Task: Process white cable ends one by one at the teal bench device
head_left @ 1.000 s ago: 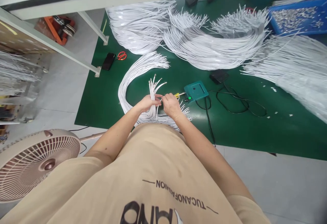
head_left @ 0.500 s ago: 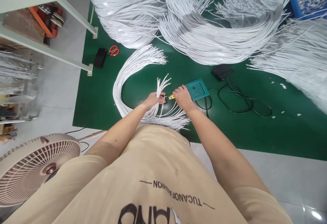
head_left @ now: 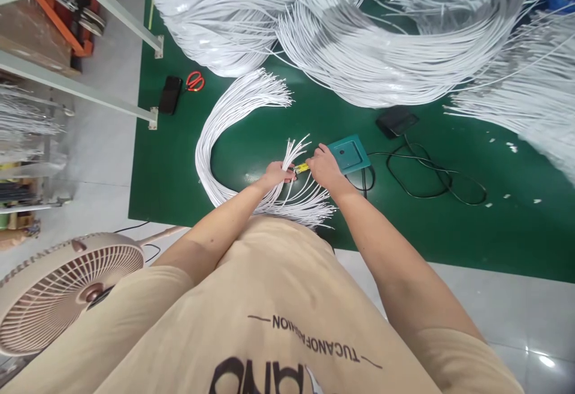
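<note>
My left hand [head_left: 277,174] is closed around a small bunch of white wires [head_left: 294,151], whose cut ends stick up past the fingers. In my right hand [head_left: 324,166] is a yellow hand tool [head_left: 302,167] with a narrow tip; its exact kind is hidden by the fingers. The tip meets a wire end at the fingertips of my left hand, though the contact is too small to make out. A larger curved bundle of white wires [head_left: 206,142] lies on the green table around my left hand. Just beyond my right hand sits a teal box [head_left: 348,153].
Large heaps of white wires [head_left: 359,64] cover the back of the green table [head_left: 426,232]. A black block with a cable [head_left: 398,121] lies to the right. Red-handled scissors [head_left: 195,81] and a black phone [head_left: 171,94] lie at left. A fan [head_left: 76,295] stands front left.
My hands have come closer together, and the yellow tool's tip now reaches the left fingertips. The bunch in my left hand leans more to the right. The whole view has shifted slightly.
</note>
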Motion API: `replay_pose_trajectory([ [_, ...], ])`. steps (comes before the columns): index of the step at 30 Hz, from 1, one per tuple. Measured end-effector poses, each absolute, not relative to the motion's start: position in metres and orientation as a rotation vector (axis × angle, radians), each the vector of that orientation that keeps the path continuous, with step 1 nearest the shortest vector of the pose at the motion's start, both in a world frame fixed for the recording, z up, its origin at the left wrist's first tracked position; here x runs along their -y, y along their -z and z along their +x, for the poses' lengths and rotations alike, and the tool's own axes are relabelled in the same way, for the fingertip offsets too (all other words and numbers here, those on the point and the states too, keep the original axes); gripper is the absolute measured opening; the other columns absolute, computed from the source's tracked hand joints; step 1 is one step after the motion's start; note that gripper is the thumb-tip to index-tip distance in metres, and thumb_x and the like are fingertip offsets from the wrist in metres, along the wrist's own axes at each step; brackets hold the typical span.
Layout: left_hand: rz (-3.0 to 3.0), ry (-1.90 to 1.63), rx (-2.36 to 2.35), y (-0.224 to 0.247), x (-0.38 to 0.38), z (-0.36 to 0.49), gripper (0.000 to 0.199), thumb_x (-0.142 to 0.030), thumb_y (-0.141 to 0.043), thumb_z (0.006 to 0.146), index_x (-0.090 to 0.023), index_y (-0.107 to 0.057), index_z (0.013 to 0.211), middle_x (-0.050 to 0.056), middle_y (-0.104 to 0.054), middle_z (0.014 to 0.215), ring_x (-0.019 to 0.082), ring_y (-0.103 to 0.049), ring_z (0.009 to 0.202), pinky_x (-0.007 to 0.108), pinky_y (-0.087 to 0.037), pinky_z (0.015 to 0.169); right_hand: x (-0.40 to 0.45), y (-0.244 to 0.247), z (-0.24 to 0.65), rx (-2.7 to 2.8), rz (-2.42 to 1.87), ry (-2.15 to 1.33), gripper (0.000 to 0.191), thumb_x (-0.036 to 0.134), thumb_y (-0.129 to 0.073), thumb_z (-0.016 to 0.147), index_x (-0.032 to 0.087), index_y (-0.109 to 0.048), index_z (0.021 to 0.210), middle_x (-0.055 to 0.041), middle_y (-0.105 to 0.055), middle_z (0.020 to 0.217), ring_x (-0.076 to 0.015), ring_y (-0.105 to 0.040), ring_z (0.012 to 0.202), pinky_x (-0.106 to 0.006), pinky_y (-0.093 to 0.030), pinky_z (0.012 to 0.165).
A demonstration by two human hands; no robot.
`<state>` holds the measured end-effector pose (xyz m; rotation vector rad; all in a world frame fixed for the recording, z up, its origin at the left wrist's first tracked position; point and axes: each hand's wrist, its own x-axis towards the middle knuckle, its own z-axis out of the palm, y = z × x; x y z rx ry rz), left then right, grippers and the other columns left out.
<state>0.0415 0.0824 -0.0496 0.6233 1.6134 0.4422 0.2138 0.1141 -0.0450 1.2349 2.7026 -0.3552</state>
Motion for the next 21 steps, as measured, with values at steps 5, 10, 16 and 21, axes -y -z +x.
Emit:
replay_pose_trajectory([
  [5, 0.669, -0.430, -1.650, 0.058, -0.080, 0.043, 0.032, -0.005, -0.072, 0.061, -0.008, -0.065, 0.093, 0.001, -0.065, 0.059, 0.014, -0.067, 0.063, 0.022, -0.049, 0.061, -0.115, 0.046, 0.210, -2.682, 1.229, 0.382, 0.030, 0.009, -0.045, 0.085, 0.010, -0.075, 0.092, -0.0123, -0.072, 0.081, -0.0245, -0.056, 0.100, -0.042, -0.020, 0.112],
  [10, 0.670, -0.424, -1.652, 0.056, -0.080, 0.043, 0.033, -0.008, -0.076, 0.058, -0.009, -0.065, 0.089, 0.001, -0.066, 0.058, 0.016, -0.067, 0.063, 0.022, -0.048, 0.059, -0.110, 0.041, 0.213, -2.721, 1.321, 0.426, 0.034, 0.011, -0.042, 0.086, 0.011, -0.071, 0.105, -0.0127, -0.072, 0.100, -0.0261, -0.053, 0.113, -0.048, -0.013, 0.116],
  [16, 0.601, -0.462, -1.640, 0.052, -0.080, 0.045, 0.033, -0.006, -0.078, 0.056, -0.008, -0.065, 0.086, 0.003, -0.067, 0.059, 0.016, -0.067, 0.062, 0.025, -0.049, 0.063, -0.098, 0.044, 0.233, -2.614, 1.994, 0.283, 0.051, 0.024, -0.034, 0.096, 0.008, -0.037, 0.144, -0.0198, -0.030, 0.154, -0.0320, -0.019, 0.144, -0.062, -0.008, 0.114],
  [21, 0.580, -0.473, -1.621, 0.046, -0.081, 0.040, 0.031, -0.003, -0.076, 0.058, -0.008, -0.062, 0.085, 0.004, -0.065, 0.061, 0.016, -0.067, 0.063, 0.027, -0.048, 0.065, -0.098, 0.053, 0.241, -2.574, 2.014, 0.259, 0.054, 0.032, -0.036, 0.097, 0.014, -0.032, 0.148, -0.0195, -0.023, 0.157, -0.0333, -0.015, 0.146, -0.066, -0.011, 0.111],
])
